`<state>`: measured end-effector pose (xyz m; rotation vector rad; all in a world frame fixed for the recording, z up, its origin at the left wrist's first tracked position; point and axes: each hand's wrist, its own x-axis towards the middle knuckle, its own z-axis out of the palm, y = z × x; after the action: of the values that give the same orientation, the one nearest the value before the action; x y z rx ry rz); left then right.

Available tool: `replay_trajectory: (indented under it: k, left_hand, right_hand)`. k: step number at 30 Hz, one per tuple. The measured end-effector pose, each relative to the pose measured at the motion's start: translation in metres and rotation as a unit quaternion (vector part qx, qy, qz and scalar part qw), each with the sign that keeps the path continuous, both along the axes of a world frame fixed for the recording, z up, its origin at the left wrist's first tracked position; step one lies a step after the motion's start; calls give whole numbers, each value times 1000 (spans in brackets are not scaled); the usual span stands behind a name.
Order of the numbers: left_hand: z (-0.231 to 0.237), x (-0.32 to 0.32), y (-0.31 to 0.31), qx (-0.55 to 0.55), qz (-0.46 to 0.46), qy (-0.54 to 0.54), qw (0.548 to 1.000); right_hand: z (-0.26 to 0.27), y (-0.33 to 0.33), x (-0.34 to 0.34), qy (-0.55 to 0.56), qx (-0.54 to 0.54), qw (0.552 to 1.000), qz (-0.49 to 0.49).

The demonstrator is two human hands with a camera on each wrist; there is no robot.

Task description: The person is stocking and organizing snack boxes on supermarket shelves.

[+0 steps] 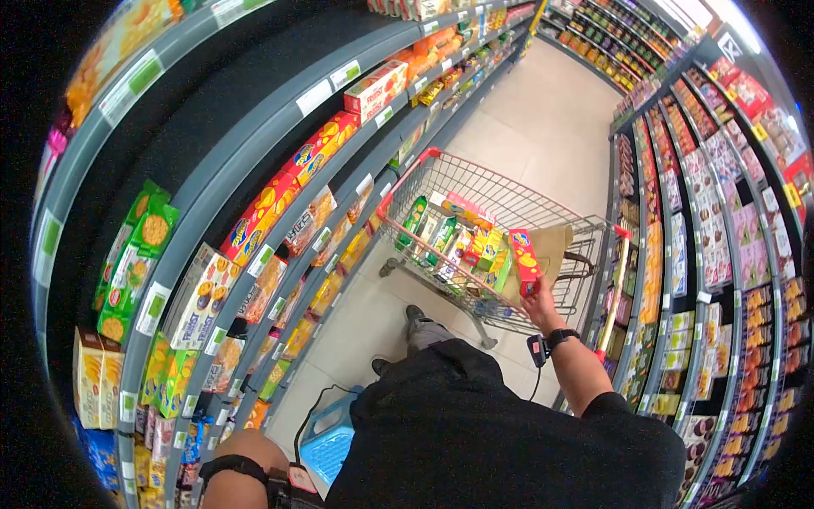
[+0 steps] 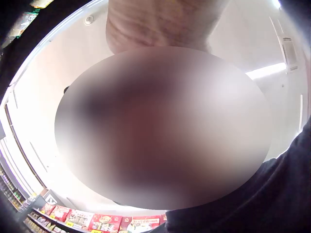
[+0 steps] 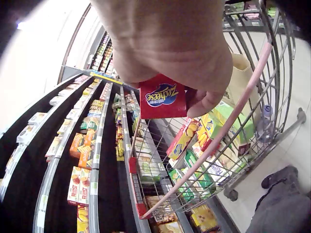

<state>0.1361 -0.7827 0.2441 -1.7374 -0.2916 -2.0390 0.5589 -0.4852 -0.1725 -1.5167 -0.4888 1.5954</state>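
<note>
My right hand (image 1: 539,304) grips one end of a long red box (image 1: 524,259) above the cart's contents. In the right wrist view the box's red end (image 3: 163,98) with a blue and yellow logo faces the camera, and the right hand (image 3: 167,53) is wrapped behind it. The wire shopping cart (image 1: 492,182) holds several packets and boxes in green, yellow and red, plus a brown paper bag (image 1: 551,246). Of the left arm, the head view shows only the forearm with a black strap. The left wrist view has part of that hand or wrist (image 2: 160,24), its fingers not visible.
Shelves of biscuits (image 1: 280,204) line the left side, with more packed shelves (image 1: 712,212) on the right. A blue plastic stool (image 1: 329,437) stands on the floor beside the person. The tiled aisle (image 1: 551,102) runs on beyond the cart.
</note>
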Motion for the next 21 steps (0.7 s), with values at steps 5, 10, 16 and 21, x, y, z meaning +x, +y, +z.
replay_trajectory:
  k: [5,10,16,21]
  left_hand:
    - [-6,20,-5,-55,-39,-5,998]
    - [-5,47,15,-89,-38,-6,995]
    - [-2,90,85,-115,-74,2,991]
    - [-1,128,151,-130,-99,10,986]
  right_hand:
    - [-19,22,0,22,-1,998,67]
    - [-10,52,1,28,19,995,98]
    - [-12,98,49,34,20,996,83]
    - [-6,128,96,13,3,998,65]
